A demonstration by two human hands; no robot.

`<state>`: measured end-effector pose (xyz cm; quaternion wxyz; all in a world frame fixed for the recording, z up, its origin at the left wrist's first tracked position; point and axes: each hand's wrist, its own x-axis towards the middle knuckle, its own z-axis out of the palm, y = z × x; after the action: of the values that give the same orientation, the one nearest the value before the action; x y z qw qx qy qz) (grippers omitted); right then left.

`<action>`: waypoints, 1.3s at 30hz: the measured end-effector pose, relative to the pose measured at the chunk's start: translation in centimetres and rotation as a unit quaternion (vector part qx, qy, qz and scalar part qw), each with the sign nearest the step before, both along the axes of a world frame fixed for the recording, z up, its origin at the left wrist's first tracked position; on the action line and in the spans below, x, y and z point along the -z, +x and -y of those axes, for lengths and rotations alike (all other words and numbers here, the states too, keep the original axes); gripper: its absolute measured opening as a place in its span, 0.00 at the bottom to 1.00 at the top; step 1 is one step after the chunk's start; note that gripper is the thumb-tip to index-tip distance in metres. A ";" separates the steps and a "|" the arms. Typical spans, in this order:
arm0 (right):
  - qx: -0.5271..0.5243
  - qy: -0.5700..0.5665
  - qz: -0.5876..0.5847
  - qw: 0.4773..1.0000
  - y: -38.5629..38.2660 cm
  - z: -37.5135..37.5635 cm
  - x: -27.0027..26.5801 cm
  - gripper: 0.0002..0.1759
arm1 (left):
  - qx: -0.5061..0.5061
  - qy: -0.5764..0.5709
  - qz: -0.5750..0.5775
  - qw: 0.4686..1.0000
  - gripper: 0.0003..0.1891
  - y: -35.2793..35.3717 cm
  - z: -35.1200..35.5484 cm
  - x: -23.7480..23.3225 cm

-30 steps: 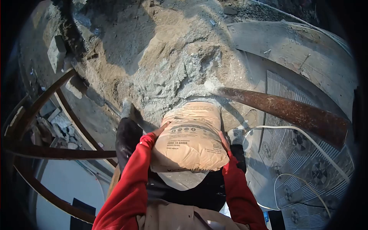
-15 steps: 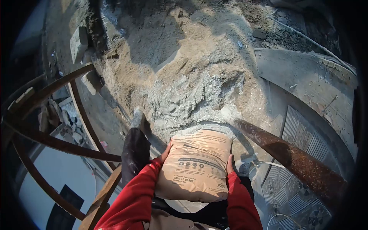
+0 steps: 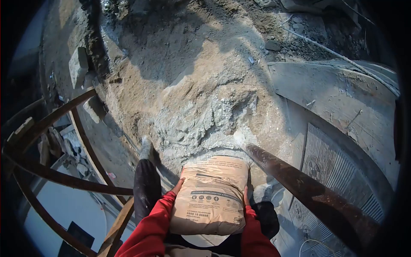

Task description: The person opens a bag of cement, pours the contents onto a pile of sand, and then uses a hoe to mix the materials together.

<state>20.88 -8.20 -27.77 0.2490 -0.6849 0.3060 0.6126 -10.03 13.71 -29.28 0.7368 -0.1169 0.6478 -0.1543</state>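
A brown paper cement bag [image 3: 209, 203], printed with dark text and small round icons, lies between my legs. Its far end meets a heap of grey powder [image 3: 188, 126] spread over sand. My left hand [image 3: 178, 186] grips the bag's left side, fingers partly hidden beneath the edge. Against the opposite side presses my right hand [image 3: 245, 196], mostly seen edge-on, its fingertips pointing away from me. Both red sleeves come up from the bottom of the view.
A rusty pipe [image 3: 295, 175] slants in from the lower right to the heap. Curved rusty metal bars [image 3: 64, 177] and a wooden beam [image 3: 117, 227] stand at left. Grey boards [image 3: 338, 96] and ribbed panels [image 3: 327, 158] lie at right, a rope [image 3: 338, 53] above them.
The whole view has shifted, so the ground, pipe and bag appear lower and further left. Both hands remain on the bag's sides.
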 end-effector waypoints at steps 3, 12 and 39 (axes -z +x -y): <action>-0.158 -0.110 0.080 0.978 -1.4 4.9 1.2 0.48 | 0.066 -0.032 -0.007 0.997 0.34 -1.0 -0.8 -1.1; -0.344 -0.127 0.165 0.916 -3.1 -5.5 -10.1 0.31 | 0.417 0.284 0.085 0.859 0.24 -3.6 -4.9 -6.0; -0.559 0.070 0.412 0.717 -3.3 -31.6 -28.8 0.19 | -0.245 0.393 0.200 0.863 0.16 -6.0 -12.1 -13.6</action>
<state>17.56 23.44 1.05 0.0101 -0.8966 -0.3088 0.3173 -16.06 25.84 -15.73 0.8495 0.0609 0.4437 0.2789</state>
